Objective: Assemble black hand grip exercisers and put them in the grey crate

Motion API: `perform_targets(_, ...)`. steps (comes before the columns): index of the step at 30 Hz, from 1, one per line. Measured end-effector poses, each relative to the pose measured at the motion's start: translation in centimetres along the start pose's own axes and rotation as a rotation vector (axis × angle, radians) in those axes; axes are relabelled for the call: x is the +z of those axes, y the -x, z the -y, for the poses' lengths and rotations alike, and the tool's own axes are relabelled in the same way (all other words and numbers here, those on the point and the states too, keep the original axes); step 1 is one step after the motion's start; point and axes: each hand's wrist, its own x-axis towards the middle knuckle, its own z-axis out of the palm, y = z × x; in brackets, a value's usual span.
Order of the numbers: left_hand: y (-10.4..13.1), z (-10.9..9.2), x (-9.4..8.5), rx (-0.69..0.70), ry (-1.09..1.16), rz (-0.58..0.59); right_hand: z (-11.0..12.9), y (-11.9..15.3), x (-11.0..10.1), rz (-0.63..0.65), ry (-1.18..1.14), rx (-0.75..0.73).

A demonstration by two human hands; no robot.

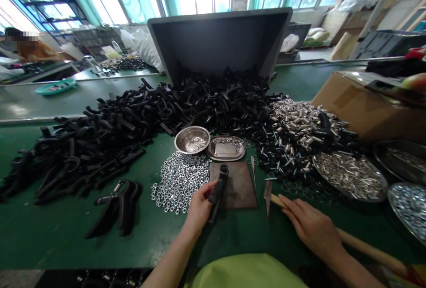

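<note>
My left hand (200, 206) is closed around a black plastic handle part (218, 187), tilted upright over a flat metal plate (240, 186). To the right, my right hand (311, 223) is wrapped over the wooden shaft of a hammer (268, 197), whose head points left beside the plate. A thin screwdriver (253, 170) lies along the plate's right edge. Left of the plate spreads a heap of small metal nuts (181, 181). Farther left, several black handle parts (123, 208) with a spring among them rest together on the green table.
A big pile of black handle parts (133, 119) spills from a grey bin (219, 44). Behind the plate are a steel bowl (192, 147) and a small oval tray (226, 157). Springs (296, 121), dishes of pins (353, 179) and a cardboard box (362, 106) stand right. Another person sits far left.
</note>
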Motion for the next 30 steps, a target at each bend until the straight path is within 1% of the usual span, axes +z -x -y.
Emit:
perform_targets(2, 0.6, 0.1, 1.2, -0.193, 0.296, -0.007, -0.8, 0.3, 0.4, 0.017, 0.014, 0.018)
perform_targets(3, 1.0, 0.2, 1.8, -0.267, 0.408, -0.017, -0.9, -0.1, 0.5, 0.018, -0.013, 0.017)
perform_targets(4, 1.6, 0.2, 2.5, -0.312, 0.489, -0.023, -0.7, -1.0, 0.5, 0.013, -0.058, 0.010)
perform_targets(5, 2.1, 0.2, 3.0, -0.329, 0.534, -0.019, -0.3, -2.2, 0.6, 0.003, -0.111, 0.000)
perform_targets(7, 3.2, 0.1, 3.8, -0.311, 0.532, 0.029, 0.6, -5.6, 0.8, -0.012, -0.212, -0.019)
perform_targets(9, 4.0, -0.2, 3.9, -0.270, 0.453, 0.100, 1.5, -9.9, 1.4, -0.023, -0.260, -0.020)
perform_targets(11, 4.2, -0.7, 3.5, -0.215, 0.363, 0.151, 1.9, -14.4, 2.5, 0.016, -0.247, 0.000)
perform_targets(13, 3.7, -1.3, 2.8, -0.129, 0.267, 0.153, 2.0, -18.4, 4.0, 0.052, -0.208, 0.037)
perform_targets(15, 2.3, -2.0, 1.9, -0.044, 0.156, 0.129, 1.9, -21.5, 5.5, 0.065, -0.194, 0.063)
perform_targets(17, 0.3, -2.9, 1.1, 0.044, 0.002, 0.073, 1.8, -23.6, 6.9, 0.083, -0.195, 0.082)
perform_targets(19, -2.3, -3.7, 0.5, 0.153, -0.188, 0.014, 1.8, -24.6, 7.8, 0.107, -0.202, 0.098)
perform_targets(21, -5.2, -4.4, 0.4, 0.271, -0.398, -0.041, 2.0, -25.0, 8.2, 0.122, -0.221, 0.109)
perform_targets(23, -8.3, -5.0, 0.8, 0.362, -0.640, -0.083, 2.2, -24.8, 8.0, 0.122, -0.250, 0.117)
perform_targets(25, -11.1, -5.3, 1.6, 0.407, -0.863, -0.108, 2.4, -24.4, 7.4, 0.113, -0.292, 0.136)
perform_targets(28, -14.5, -5.1, 3.0, 0.396, -0.976, -0.121, 2.4, -23.4, 5.9, 0.101, -0.388, 0.166)
perform_targets(30, -15.9, -4.8, 3.9, 0.370, -0.994, -0.132, 2.1, -22.4, 4.9, 0.107, -0.471, 0.170)
